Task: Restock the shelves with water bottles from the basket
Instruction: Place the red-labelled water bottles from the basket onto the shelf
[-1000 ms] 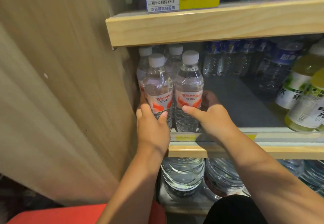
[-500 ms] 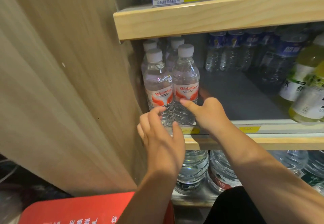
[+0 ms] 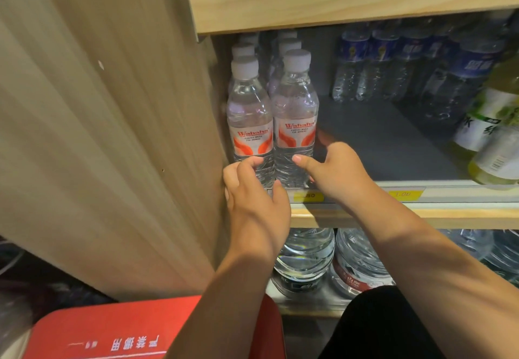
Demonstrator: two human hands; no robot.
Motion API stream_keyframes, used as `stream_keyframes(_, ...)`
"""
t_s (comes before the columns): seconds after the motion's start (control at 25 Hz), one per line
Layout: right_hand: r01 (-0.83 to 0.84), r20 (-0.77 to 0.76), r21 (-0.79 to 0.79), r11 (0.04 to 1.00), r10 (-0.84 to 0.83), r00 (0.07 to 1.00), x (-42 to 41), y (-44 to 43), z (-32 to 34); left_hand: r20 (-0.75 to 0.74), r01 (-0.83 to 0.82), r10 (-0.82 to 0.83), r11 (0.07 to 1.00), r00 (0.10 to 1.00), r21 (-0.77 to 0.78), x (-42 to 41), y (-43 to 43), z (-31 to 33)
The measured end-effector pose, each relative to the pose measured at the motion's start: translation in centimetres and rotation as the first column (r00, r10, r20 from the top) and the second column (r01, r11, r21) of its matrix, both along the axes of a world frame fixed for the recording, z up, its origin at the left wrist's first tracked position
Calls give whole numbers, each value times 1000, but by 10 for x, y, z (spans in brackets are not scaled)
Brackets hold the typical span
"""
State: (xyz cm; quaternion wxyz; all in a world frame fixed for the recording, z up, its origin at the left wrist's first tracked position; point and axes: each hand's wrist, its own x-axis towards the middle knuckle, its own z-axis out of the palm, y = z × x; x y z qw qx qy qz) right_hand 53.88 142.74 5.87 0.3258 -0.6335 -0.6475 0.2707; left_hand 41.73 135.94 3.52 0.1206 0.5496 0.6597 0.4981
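Just left of centre, six water bottles (image 3: pixel 295 123) stand on the middle shelf (image 3: pixel 421 215) in two rows of three. The left hand (image 3: pixel 254 201) hangs at the left front bottle's base, fingers loosely curled, holding nothing. The right hand (image 3: pixel 339 173) lays its thumb on the right front bottle; its fingers are hidden, so its grip cannot be told. Lower left, the red basket (image 3: pixel 112 330) hides its contents. Two big jugs (image 3: pixel 306 257) sit below.
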Motion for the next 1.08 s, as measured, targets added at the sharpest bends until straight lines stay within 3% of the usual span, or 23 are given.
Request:
stream_keyframes(0.24,-12,21,-4,1000,12,1000,-13,-6,6,-15,-17,16,996,1000,-87,7,-3,1)
stream_keyframes(0.48,-81,-89,-185,979,66,994,-8,-6,13,-10,14,-15,995,1000,-97,3,-5,-3)
stream_keyframes(0.76,-143,-132,-189,971,120,984,-4,-8,17,-60,38,-43,995,997,-97,-2,-6,-3)
stream_keyframes(0.96,-170,-91,-119,978,159,983,3,-8,13,-191,83,-102,991,976,-106,-6,-15,-1)
stream_keyframes(1.08,-174,105,-63,983,180,978,23,-20,9,-362,156,-172,985,916,-75,-13,-18,1)
